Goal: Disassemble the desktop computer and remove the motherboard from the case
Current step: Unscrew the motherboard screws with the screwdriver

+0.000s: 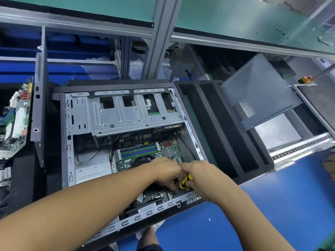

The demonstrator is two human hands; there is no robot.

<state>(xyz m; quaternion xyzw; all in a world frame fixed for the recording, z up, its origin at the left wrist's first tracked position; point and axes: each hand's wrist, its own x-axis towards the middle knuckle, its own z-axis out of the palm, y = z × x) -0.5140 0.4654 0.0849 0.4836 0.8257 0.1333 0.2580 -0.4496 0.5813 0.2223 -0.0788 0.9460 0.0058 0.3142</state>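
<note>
Yellow screwdriver [185, 181] gripped in right hand [204, 177] | left hand [165, 171] fingers curled, hold unclear | both beside case [159, 208] rim

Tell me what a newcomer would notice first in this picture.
Two hands meet low in the open computer case: the right hand has its grip round a yellow-and-black screwdriver, with the left hand beside it over the motherboard. Above them, at the case's far end, sits a silver drive cage.
</note>
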